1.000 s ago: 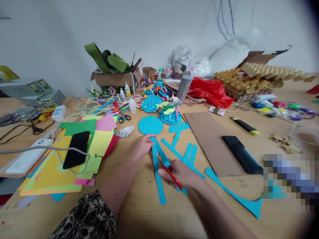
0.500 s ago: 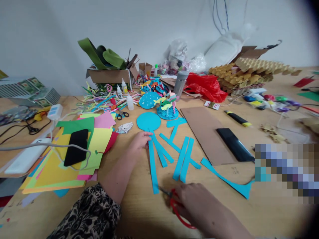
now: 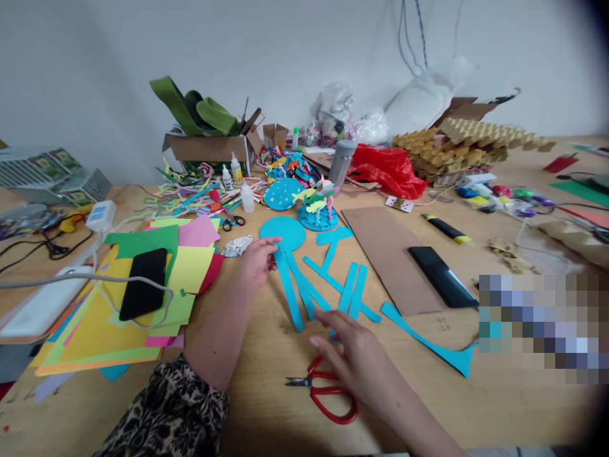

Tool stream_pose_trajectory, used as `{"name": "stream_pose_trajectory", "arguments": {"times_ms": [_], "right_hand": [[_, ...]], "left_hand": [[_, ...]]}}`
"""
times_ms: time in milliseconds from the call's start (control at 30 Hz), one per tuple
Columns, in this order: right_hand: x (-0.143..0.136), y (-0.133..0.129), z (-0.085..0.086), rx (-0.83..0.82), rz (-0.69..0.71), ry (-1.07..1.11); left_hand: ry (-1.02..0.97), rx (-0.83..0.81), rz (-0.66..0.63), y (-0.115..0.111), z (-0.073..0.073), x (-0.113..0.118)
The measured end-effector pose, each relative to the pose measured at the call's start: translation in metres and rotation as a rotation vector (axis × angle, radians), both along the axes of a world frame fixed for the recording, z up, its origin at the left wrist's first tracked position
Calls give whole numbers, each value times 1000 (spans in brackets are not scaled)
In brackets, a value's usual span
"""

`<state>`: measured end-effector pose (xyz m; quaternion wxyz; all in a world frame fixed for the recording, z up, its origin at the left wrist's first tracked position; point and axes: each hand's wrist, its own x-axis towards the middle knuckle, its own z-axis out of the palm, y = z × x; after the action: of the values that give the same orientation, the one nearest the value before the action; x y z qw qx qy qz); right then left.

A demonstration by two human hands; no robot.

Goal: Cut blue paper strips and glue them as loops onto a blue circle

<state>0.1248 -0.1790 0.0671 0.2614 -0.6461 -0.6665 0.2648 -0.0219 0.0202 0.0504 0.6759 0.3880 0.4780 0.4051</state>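
Observation:
My left hand (image 3: pixel 259 261) pinches the upper end of a blue strip (image 3: pixel 290 297), just below a blue disc (image 3: pixel 288 231). A second, crossed pair of blue strips (image 3: pixel 304 285) lies beside it, partly covered near its lower end by my right hand (image 3: pixel 354 349). That hand hovers with its fingers apart and nothing in them, over the lower ends of more blue strips (image 3: pixel 349 285). Under its wrist side, a pair of red-handled scissors (image 3: pixel 328 388) rests on the table with the blades pointing left.
Coloured paper sheets (image 3: pixel 99 324) with a black phone (image 3: pixel 143 284) lie at left. Right are brown cardboard (image 3: pixel 380 260), another dark phone (image 3: pixel 442 276) and a curved blue offcut (image 3: pixel 428 343). A decorated blue base (image 3: pixel 318 218), glue bottle (image 3: pixel 247 198) and grey flask (image 3: pixel 341 165) stand behind.
My right hand has let go of the red-handled scissors and moved up toward the strips, fingers opening. My left hand has shifted slightly up and left, its strip's lower end swinging upward.

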Motion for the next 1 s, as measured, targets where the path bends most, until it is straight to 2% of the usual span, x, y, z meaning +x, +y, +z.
{"name": "stream_pose_trajectory", "arguments": {"times_ms": [67,200,300,367,467,600,733,867,1000], "right_hand": [[-2,20,-7,-14,-71,180],[-9,51,-27,-140,-107,439],[-10,58,-35,-239,-156,601],[-8,57,-36,-318,-199,623],[2,55,-31,-323,-204,397],[26,55,-21,-157,-221,-207],[46,57,-20,-177,-334,-714],[47,53,-29,-174,-306,-851],[40,46,-35,-134,-247,-792]], "left_hand": [[-27,9,-7,-5,1,4],[-33,41,4,-9,-3,12],[22,90,-2,-8,-11,14],[91,131,-32,-8,-16,15],[247,213,-107,-8,-23,17],[467,358,-242,-13,-26,19],[694,499,-422,-21,-30,20],[1142,705,-782,-33,-32,24],[1178,776,-967,-44,-28,30]]}}
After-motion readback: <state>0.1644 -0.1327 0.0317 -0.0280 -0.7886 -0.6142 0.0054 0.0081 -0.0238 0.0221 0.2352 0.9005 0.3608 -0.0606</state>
